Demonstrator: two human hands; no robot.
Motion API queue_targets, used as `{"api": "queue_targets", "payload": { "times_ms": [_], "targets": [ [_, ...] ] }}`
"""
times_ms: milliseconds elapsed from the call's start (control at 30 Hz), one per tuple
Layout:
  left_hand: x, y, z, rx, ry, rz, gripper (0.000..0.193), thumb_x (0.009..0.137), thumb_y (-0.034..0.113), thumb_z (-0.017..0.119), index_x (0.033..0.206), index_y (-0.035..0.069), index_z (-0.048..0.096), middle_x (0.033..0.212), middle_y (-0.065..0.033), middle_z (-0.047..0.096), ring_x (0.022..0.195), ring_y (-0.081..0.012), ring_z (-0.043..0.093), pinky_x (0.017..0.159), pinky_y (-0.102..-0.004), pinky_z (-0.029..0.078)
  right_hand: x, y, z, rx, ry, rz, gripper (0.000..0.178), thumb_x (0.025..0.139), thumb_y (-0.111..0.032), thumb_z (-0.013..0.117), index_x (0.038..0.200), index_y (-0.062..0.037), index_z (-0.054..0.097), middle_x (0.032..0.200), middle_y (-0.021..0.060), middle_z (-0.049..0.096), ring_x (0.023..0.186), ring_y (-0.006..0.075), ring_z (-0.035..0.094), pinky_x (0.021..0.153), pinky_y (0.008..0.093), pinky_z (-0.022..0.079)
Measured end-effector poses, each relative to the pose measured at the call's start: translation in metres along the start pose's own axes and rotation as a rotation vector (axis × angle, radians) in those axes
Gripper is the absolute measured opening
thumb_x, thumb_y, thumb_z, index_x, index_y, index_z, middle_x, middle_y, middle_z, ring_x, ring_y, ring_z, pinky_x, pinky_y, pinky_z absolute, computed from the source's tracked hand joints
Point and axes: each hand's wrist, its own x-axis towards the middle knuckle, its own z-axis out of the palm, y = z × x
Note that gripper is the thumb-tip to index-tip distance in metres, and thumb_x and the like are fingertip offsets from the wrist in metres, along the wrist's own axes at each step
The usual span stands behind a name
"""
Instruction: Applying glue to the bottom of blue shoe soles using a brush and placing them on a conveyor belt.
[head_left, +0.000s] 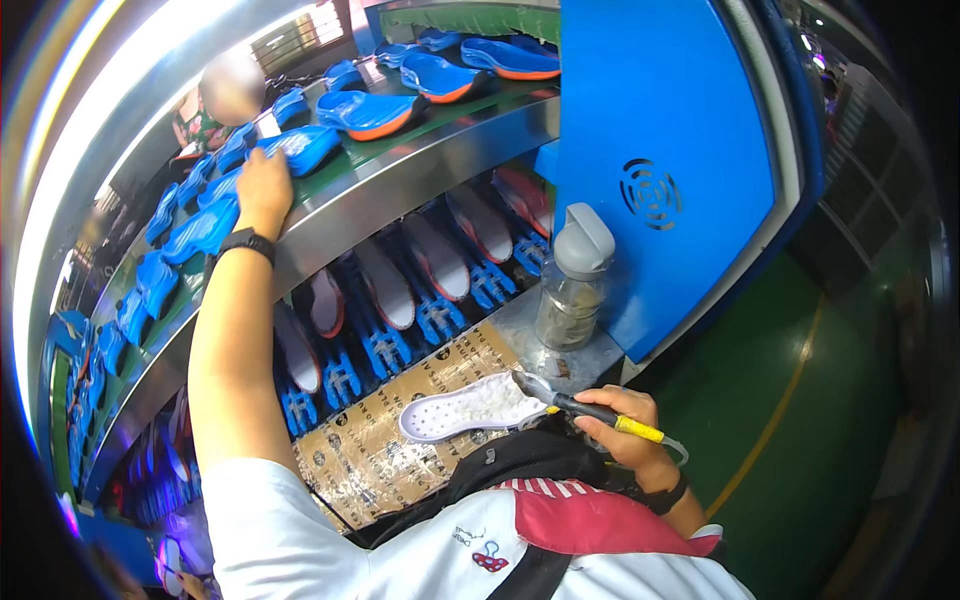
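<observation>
My left hand (265, 185) reaches far onto the upper conveyor, its fingers closed at the near edge of a blue shoe-shaped tray (303, 147); the fingertips are partly hidden. On the lower ledge a white shoe sole (455, 412) lies lengthwise, with small holes toward its left end and a whitish wet-looking layer on its right part. My right hand (630, 425) is wrapped round a brush (592, 409) with a black and yellow handle and a thin tube at its end. The brush head rests at the sole's right end.
Blue and orange shoe-shaped trays (370, 112) line the green upper belt (400, 150). Below its metal edge (420, 160), several soles (385, 285) and blue holders stand in a row. A grey-lidded bottle (572, 290) stands beside the blue machine cabinet (670, 130). Brown taped cardboard (370, 460) covers the ledge.
</observation>
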Motion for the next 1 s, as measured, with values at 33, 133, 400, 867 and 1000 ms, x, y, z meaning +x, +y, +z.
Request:
{"api": "queue_targets", "payload": {
  "times_ms": [33,133,400,867,1000],
  "targets": [
    [-0.001,-0.006,0.005,0.038,0.017,-0.006,0.037,0.088,0.013,0.047,0.124,0.014,0.057,0.105,-0.0163,0.059,0.097,-0.0346,0.061,0.076,-0.0467,0.051,0.0,0.001,-0.002,-0.008,0.014,-0.007,0.027,0.071,-0.009,0.078,0.095,-0.0032,0.069,0.074,0.0093,0.065,0.06,0.0198,0.059,0.057,0.029,0.045],
    [-0.012,-0.029,0.008,0.121,0.02,0.003,0.038,0.087,0.014,0.05,0.124,0.015,0.057,0.103,-0.0145,0.06,0.095,-0.033,0.062,0.074,-0.0457,0.051,0.0,0.004,-0.004,0.013,0.023,0.015,0.027,0.071,-0.009,0.078,0.095,-0.0036,0.069,0.075,0.0096,0.066,0.062,0.02,0.061,0.058,0.029,0.046],
    [-0.076,-0.121,-0.018,0.124,-0.172,0.085,0.058,0.079,0.007,0.066,0.133,0.017,0.051,0.111,-0.0157,0.056,0.103,-0.0345,0.057,0.084,-0.0439,0.05,0.015,0.008,0.013,-0.011,-0.094,-0.018,0.028,0.071,-0.007,0.077,0.097,-0.0041,0.068,0.079,0.0109,0.067,0.068,0.0226,0.064,0.062,0.0303,0.048],
    [-0.129,-0.253,-0.017,0.403,-0.455,-0.298,0.059,0.084,0.006,0.053,0.138,0.029,0.047,0.125,-0.017,0.052,0.114,-0.0368,0.053,0.091,-0.0492,0.047,0.014,0.001,0.023,-0.054,-0.128,-0.056,0.027,0.073,-0.012,0.077,0.097,-0.004,0.068,0.076,0.0105,0.065,0.067,0.0254,0.063,0.061,0.0319,0.048],
    [-0.063,-0.205,-0.012,0.167,-0.46,-0.249,0.053,0.084,0.024,0.057,0.137,0.025,0.049,0.137,-0.0188,0.046,0.128,-0.0379,0.043,0.102,-0.0497,0.038,0.009,-0.005,0.02,-0.06,-0.112,-0.039,0.027,0.074,-0.013,0.077,0.097,-0.0041,0.068,0.078,0.011,0.066,0.068,0.0258,0.064,0.061,0.0325,0.048]
  ]
}}
